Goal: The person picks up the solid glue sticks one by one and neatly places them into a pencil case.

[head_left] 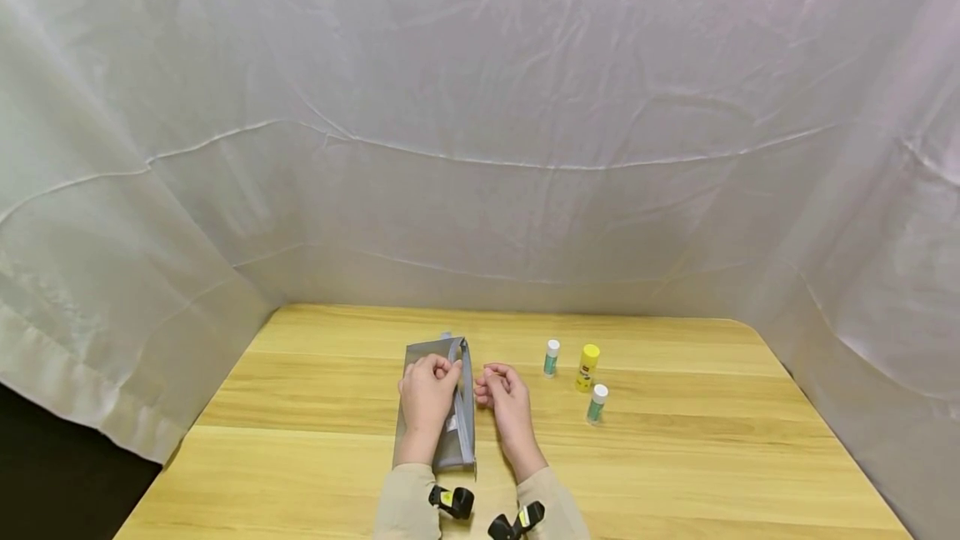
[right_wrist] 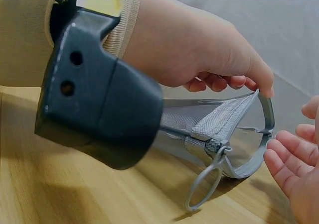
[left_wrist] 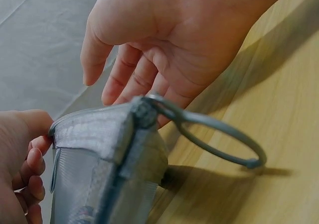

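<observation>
Just left of bottom centre in the head view, the left forearm runs almost straight up the frame in a beige sleeve (head_left: 407, 502). The left hand (head_left: 427, 402) is arched, back upward, over a grey mesh pouch (head_left: 452, 455), its thumb and bent fingers pinching the pouch's mouth edge. The pouch lies lengthwise on the tabletop (head_left: 300, 407), low and slightly left of centre, its mouth parted (a ring (left_wrist: 224, 127) hangs at its near end). Right of it, the right forearm slants up and leftward; the right hand (head_left: 512, 411) is turned toward the pouch with loosely bent, unloaded fingers close to the rim, though whether they touch it I cannot tell. Farther right, at lower right of centre, stand a green-and-white stick (head_left: 551, 359), a yellow stick (head_left: 587, 368) and a second green-and-white stick (head_left: 597, 404).
</observation>
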### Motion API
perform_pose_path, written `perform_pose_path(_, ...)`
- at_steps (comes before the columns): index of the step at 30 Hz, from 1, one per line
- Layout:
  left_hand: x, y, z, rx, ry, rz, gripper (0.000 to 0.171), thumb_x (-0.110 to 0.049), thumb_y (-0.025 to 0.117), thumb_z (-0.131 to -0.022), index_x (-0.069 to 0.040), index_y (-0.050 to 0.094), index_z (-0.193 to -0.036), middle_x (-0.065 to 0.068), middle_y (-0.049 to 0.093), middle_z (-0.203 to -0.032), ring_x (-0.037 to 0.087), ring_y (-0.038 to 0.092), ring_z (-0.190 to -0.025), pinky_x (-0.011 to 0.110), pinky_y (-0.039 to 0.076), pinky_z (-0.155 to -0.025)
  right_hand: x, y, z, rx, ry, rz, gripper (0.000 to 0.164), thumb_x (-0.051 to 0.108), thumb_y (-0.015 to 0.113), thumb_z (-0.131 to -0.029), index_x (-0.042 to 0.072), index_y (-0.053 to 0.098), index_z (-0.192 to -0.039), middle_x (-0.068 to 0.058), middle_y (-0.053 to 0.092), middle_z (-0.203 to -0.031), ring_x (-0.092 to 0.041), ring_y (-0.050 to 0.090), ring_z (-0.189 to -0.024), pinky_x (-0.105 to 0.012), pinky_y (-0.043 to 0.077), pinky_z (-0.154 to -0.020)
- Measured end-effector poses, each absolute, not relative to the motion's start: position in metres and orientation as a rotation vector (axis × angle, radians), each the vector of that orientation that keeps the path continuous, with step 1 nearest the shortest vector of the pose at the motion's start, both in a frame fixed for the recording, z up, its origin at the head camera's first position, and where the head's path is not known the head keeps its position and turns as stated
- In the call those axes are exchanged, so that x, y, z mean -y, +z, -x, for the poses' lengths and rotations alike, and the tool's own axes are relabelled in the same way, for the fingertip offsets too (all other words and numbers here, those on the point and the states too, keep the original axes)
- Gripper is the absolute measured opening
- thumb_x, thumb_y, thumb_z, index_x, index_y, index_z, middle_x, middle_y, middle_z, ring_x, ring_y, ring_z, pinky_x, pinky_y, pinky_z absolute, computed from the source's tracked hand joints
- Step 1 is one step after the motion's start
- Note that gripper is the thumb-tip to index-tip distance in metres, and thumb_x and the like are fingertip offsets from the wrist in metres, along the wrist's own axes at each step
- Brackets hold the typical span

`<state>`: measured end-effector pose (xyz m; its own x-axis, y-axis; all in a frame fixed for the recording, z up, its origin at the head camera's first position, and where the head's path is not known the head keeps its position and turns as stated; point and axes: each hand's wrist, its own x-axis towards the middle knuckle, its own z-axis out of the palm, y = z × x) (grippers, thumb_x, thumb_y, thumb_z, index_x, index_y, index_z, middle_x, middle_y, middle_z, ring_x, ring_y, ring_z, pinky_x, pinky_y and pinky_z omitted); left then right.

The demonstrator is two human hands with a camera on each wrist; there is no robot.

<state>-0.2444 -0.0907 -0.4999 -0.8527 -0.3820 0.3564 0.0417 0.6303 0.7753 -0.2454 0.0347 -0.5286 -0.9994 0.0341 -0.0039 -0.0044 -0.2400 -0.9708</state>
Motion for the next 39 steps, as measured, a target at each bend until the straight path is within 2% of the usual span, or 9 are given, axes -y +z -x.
perform_pose_path(9, 0.09, -0.499, 0.244, 2.353, -1.144, -0.263, 0.025, -0.027, 0.077, -0.081, -0.017, 0.061, -0.065, -0.003, 0.053, -0.062, 0.017, 0.048, -0.069, 0.04, 0.037, -0.079, -0.035, -0.522, 0.244, 1.888, 2.409, 0.082, 0.025, 0.012, 0.057, -0.097, -0.007, 0.053, -0.112, -0.011, 0.065, -0.089, -0.017, 0.065, -0.079, -0.033, 0.056, -0.074)
perform_pose_path(18, 0.089, -0.5, 0.244, 2.355, -1.148, -0.251, 0.025, -0.025, 0.077, -0.081, -0.017, 0.06, -0.064, -0.004, 0.052, -0.061, 0.016, 0.046, -0.068, 0.04, 0.035, -0.078, -0.036, -0.523, 0.243, 1.918, 2.32, 0.053, 0.024, 0.013, 0.059, -0.096, -0.006, 0.054, -0.11, -0.02, 0.064, -0.094, -0.021, 0.065, -0.08, -0.033, 0.056, -0.073)
perform_pose_path(27, 0.089, -0.498, 0.243, 2.37, -1.149, -0.244, 0.025, -0.027, 0.076, -0.082, -0.017, 0.061, -0.066, -0.003, 0.052, -0.064, 0.015, 0.046, -0.068, 0.041, 0.036, -0.08, -0.039, -0.52, 0.243, 1.911, 2.237, 0.057, 0.024, 0.011, 0.061, -0.094, -0.006, 0.056, -0.111, -0.018, 0.063, -0.095, -0.018, 0.064, -0.079, -0.03, 0.056, -0.074)
perform_pose_path(33, 0.088, -0.497, 0.243, 2.371, -1.15, -0.243, 0.026, -0.028, 0.077, -0.081, -0.017, 0.06, -0.065, -0.004, 0.052, -0.063, 0.016, 0.047, -0.069, 0.039, 0.035, -0.078, -0.043, -0.505, 0.234, 1.96, 2.187, 0.091, 0.025, 0.01, 0.059, -0.095, -0.006, 0.055, -0.114, -0.018, 0.062, -0.099, -0.025, 0.063, -0.087, -0.028, 0.055, -0.077)
perform_pose_path(39, 0.088, -0.496, 0.242, 2.367, -1.157, -0.241, 0.026, -0.027, 0.077, -0.081, -0.017, 0.06, -0.064, -0.004, 0.052, -0.062, 0.017, 0.047, -0.07, 0.039, 0.036, -0.08, -0.047, -0.519, 0.241, 1.967, 2.046, 0.106, 0.03, 0.018, 0.063, -0.094, -0.001, 0.057, -0.116, -0.012, 0.062, -0.105, -0.013, 0.058, -0.089, -0.022, 0.051, -0.08)
